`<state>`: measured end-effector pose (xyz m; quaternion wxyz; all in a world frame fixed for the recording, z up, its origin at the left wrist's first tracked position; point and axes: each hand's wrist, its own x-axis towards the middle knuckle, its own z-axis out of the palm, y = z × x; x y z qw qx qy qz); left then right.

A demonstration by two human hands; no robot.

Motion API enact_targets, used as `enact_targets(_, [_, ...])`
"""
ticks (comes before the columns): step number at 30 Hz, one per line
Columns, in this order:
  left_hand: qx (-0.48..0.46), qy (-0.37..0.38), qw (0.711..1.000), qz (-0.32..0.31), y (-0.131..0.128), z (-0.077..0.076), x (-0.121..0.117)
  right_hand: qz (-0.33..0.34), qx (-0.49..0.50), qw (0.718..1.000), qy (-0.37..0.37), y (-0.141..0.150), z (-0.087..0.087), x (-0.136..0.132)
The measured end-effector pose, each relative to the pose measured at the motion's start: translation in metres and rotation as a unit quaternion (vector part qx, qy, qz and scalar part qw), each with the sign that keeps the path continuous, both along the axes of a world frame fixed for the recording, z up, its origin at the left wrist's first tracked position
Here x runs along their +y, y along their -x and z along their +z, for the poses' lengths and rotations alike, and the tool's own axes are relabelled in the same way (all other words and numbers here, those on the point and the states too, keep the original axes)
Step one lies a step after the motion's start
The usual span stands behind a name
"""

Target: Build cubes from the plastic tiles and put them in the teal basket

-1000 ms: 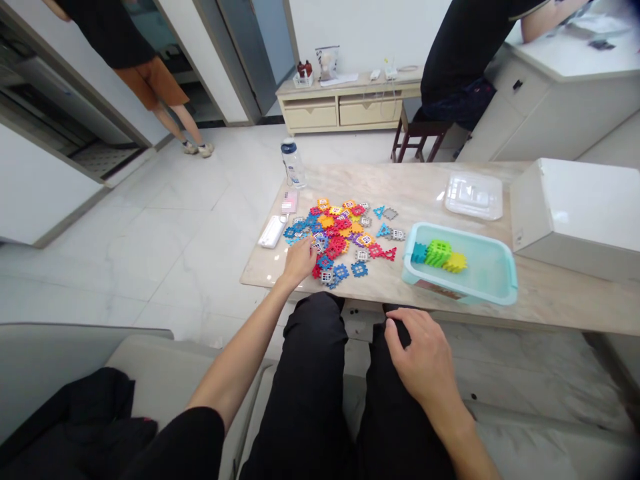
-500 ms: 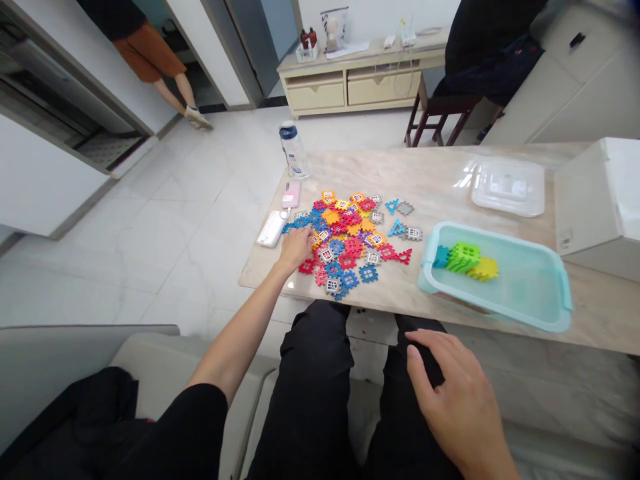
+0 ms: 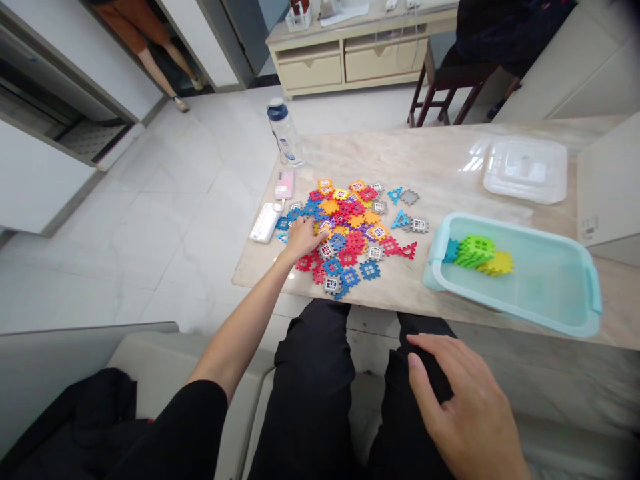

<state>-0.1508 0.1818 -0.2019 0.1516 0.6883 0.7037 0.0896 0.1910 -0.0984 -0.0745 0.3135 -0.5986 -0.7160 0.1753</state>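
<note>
Colourful plastic interlocking building tiles (image 3: 355, 241) lie in a loose pile on the marble-look table, in red, blue, orange, yellow, purple and grey. Some have window shapes. My left hand (image 3: 302, 240) rests at the left side of this pile, its thumb and fingers apart, with the fingertips on or just over blue and orange tiles. Nothing shows held in it. Above my right thigh hangs my right hand (image 3: 463, 400), fingers loosely curved, thumb apart, and no object in it. A light-blue plastic bin (image 3: 550, 285) to the right holds green tiles (image 3: 475, 250), yellow tiles (image 3: 497, 263) and teal ones.
A water bottle (image 3: 286, 133) stands at the table's far left corner, near a pink card-like item (image 3: 285, 185) and a white power bank (image 3: 266, 222). A clear lid (image 3: 526, 170) and a white box (image 3: 609, 183) lie right. Two people are farther back.
My left hand has opened its thumb away from its fingers over the pile. My right hand stays nearly still. The view has tilted down slightly, and the person at far left has shifted their legs.
</note>
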Motion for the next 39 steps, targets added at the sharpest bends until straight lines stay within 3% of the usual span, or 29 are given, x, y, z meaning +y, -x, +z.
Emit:
enact_targets(6, [-0.15,0.006,0.988,0.044,0.003,-0.007,0.008,-0.011,0.002,1.0,0.013,0.0,0.0,-0.002])
enact_targets(10, [-0.215,-0.036,0.974,0.063,0.0,-0.002,0.005,-0.016,0.005,1.0,0.021,-0.002,0.001,-0.002])
enact_targets(13, [-0.257,-0.063,0.96,0.086,-0.005,0.01,0.004,-0.024,0.009,0.999,0.025,-0.006,0.001,-0.003])
enact_targets(23, [-0.34,-0.003,0.934,0.113,-0.041,0.061,-0.014,-0.051,0.04,0.998,0.007,-0.028,-0.002,-0.02])
enact_targets(27, [-0.338,-0.047,0.935,0.097,-0.053,0.086,-0.026,-0.065,0.042,0.997,-0.003,-0.037,-0.006,-0.026])
enact_targets(31, [-0.326,-0.131,0.936,0.021,-0.072,0.132,-0.055,-0.086,0.046,0.995,-0.004,-0.047,0.001,-0.024])
enact_targets(32, [-0.325,-0.157,0.932,-0.025,-0.078,0.146,-0.068,-0.085,0.055,0.995,-0.008,-0.048,0.006,-0.022])
enact_targets(34, [-0.271,-0.255,0.906,-0.203,-0.091,0.171,-0.101,-0.064,0.089,0.994,-0.022,-0.049,0.02,-0.013])
enact_targets(36, [-0.217,-0.315,0.864,-0.327,-0.101,0.187,-0.136,-0.005,0.15,0.989,-0.022,-0.047,0.034,0.0])
enact_targets(39, [-0.179,-0.338,0.822,-0.421,-0.111,0.191,-0.176,0.14,0.236,0.961,0.037,-0.039,0.045,0.023])
